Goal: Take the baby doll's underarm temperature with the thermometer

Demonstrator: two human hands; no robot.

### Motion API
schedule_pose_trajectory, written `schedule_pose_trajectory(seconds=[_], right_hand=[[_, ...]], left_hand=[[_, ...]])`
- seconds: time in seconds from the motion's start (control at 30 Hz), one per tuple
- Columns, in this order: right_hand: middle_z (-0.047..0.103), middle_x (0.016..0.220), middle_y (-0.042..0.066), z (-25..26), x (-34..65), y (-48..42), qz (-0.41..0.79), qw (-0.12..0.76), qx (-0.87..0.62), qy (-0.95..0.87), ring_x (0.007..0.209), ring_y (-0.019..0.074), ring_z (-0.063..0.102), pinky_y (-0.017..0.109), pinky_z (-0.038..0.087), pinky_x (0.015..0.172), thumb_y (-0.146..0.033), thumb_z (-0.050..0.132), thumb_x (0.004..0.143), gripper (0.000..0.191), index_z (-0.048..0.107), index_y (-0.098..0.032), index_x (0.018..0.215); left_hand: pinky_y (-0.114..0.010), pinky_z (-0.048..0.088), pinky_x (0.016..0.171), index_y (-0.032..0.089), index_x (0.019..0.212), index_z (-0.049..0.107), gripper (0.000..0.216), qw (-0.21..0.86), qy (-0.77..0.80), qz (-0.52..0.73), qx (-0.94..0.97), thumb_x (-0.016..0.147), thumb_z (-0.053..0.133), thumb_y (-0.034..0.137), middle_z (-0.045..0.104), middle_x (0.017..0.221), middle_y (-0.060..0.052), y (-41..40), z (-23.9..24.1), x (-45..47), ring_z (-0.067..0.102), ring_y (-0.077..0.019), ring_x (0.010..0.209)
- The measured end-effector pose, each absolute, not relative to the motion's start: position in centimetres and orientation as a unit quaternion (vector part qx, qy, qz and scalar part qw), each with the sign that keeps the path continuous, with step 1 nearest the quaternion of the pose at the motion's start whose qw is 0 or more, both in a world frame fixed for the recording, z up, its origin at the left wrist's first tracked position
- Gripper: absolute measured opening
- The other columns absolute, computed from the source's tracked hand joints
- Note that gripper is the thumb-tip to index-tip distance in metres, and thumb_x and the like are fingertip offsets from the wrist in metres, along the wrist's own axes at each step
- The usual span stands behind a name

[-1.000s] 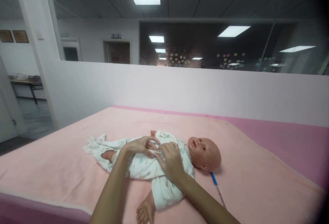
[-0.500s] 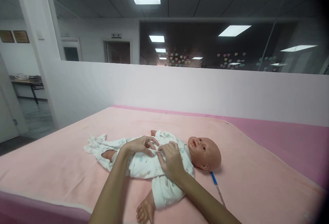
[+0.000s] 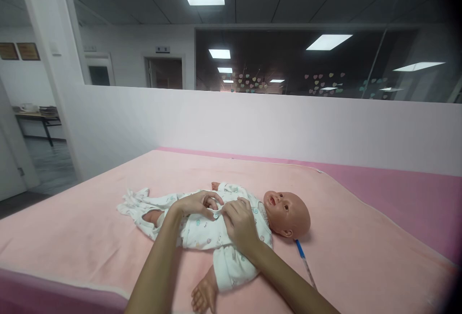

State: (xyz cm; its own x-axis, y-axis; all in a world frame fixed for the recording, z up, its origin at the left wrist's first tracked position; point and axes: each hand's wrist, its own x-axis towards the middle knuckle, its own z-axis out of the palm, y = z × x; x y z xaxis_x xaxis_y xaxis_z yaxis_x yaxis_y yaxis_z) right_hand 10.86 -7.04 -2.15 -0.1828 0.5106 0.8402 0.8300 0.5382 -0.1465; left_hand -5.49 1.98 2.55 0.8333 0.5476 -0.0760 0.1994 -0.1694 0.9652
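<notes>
A baby doll [image 3: 290, 214] lies on its back, its head to the right, dressed in a white printed baby romper [image 3: 205, 234]. Both my hands are at the front of the romper, over the doll's belly. My left hand [image 3: 198, 203] is curled, with thumb and fingers closed on the front edge of the cloth. Close beside it, my right hand [image 3: 238, 220] pinches the same edge between thumb and bent fingers. A small round button [image 3: 215, 216] shows just below my fingertips. The fingertips themselves are partly hidden by the hands and cloth.
A peach sheet [image 3: 108, 246] covers the pink padded surface [image 3: 397, 198]. Near the doll's head lies a thin stick with a blue end [image 3: 300, 249]. A low white wall [image 3: 252, 126] stands behind, with dark windows above.
My right fingers have shifted slightly at the cloth edge, and the button below them shows more clearly now. The doll and my left hand have hardly moved.
</notes>
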Motion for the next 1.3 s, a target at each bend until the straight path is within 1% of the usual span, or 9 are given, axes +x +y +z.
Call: schedule_pose_trajectory(seconds=[0.17,0.3,0.43,0.6,0.77,0.93,1.03,1.2,1.3], right_hand=[[0.057,0.085,0.002,-2.0,10.7,-7.3,-0.173,0.471,-0.416,-0.758,0.086,0.0158,0.051,0.039,0.029,0.092,-0.011,0.049,0.076,0.015,0.058,-0.021,0.083],[0.058,0.086,0.003,-1.9,10.6,-7.4,-0.177,0.463,-0.425,-0.757,0.087,0.0177,0.051,0.041,0.03,0.092,-0.024,0.056,0.076,0.006,0.057,-0.021,0.081],[0.058,0.083,0.002,-2.1,10.5,-7.1,-0.196,0.459,-0.43,-0.753,0.087,0.0166,0.052,0.04,0.03,0.092,-0.023,0.055,0.078,0.003,0.055,-0.02,0.078],[0.059,0.082,0.002,-2.2,10.4,-7.0,-0.19,0.463,-0.422,-0.755,0.085,0.0158,0.052,0.041,0.03,0.093,-0.021,0.052,0.08,0.004,0.054,-0.02,0.077],[0.059,0.085,0.003,-2.1,10.4,-7.2,-0.18,0.455,-0.424,-0.762,0.085,0.016,0.051,0.041,0.029,0.093,-0.02,0.049,0.082,0.005,0.054,-0.019,0.08],[0.059,0.079,0.002,-2.1,10.4,-7.0,-0.18,0.433,-0.438,-0.767,0.079,0.016,0.05,0.041,0.03,0.092,-0.02,0.047,0.083,0.008,0.054,-0.02,0.085],[0.058,0.079,0.002,-2.1,10.4,-6.9,-0.18,0.422,-0.449,-0.767,0.078,0.0161,0.049,0.041,0.03,0.092,-0.022,0.048,0.083,0.008,0.054,-0.02,0.088],[0.058,0.076,0.002,-2.3,10.3,-6.6,-0.189,0.425,-0.453,-0.76,0.076,0.0159,0.048,0.042,0.029,0.093,-0.023,0.048,0.083,0.008,0.055,-0.019,0.085],[0.057,0.074,0.001,-2.4,10.3,-6.4,-0.191,0.435,-0.448,-0.758,0.075,0.0151,0.048,0.042,0.029,0.093,-0.022,0.049,0.083,0.008,0.055,-0.02,0.08]], left_hand=[[-0.022,0.043,0.066,0.019,0.099,0.058,0.05,0.592,0.226,0.134,0.762,0.051,0.075,0.017,0.058,0.074,0.002,1.8,2.9,-5.4,0.054,-0.0123,0.074],[-0.022,0.042,0.068,0.021,0.106,0.055,0.05,0.599,0.201,0.132,0.764,0.06,0.071,0.019,0.059,0.079,0.0,1.3,3.4,-5.8,0.054,-0.0129,0.078],[-0.022,0.041,0.071,0.022,0.111,0.054,0.052,0.599,0.208,0.134,0.762,0.062,0.07,0.021,0.059,0.081,-0.001,1.2,3.6,-5.9,0.055,-0.0132,0.079],[-0.024,0.041,0.075,0.021,0.106,0.057,0.047,0.603,0.228,0.144,0.75,0.061,0.071,0.022,0.06,0.079,0.0,1.3,3.4,-5.9,0.056,-0.013,0.078],[-0.023,0.041,0.072,0.02,0.101,0.059,0.04,0.617,0.236,0.155,0.734,0.062,0.071,0.022,0.061,0.079,0.0,1.4,3.2,-5.9,0.056,-0.0128,0.076],[-0.022,0.041,0.068,0.016,0.092,0.063,0.028,0.629,0.239,0.142,0.726,0.066,0.067,0.025,0.063,0.077,-0.003,2.1,2.7,-5.8,0.055,-0.0126,0.071],[-0.022,0.041,0.064,0.015,0.086,0.066,0.022,0.598,0.245,0.106,0.756,0.066,0.065,0.025,0.063,0.076,-0.003,2.7,3.2,-5.6,0.053,-0.0121,0.067],[-0.019,0.039,0.05,0.018,0.077,0.068,0.014,0.506,0.263,-0.004,0.821,0.065,0.062,0.023,0.059,0.062,0.001,4.0,5.5,-4.9,0.049,-0.0102,0.054],[-0.02,0.043,0.05,0.019,0.076,0.068,0.016,0.444,0.285,-0.075,0.847,0.063,0.059,0.023,0.061,0.063,0.001,4.4,6.9,-3.8,0.053,-0.012,0.056]])
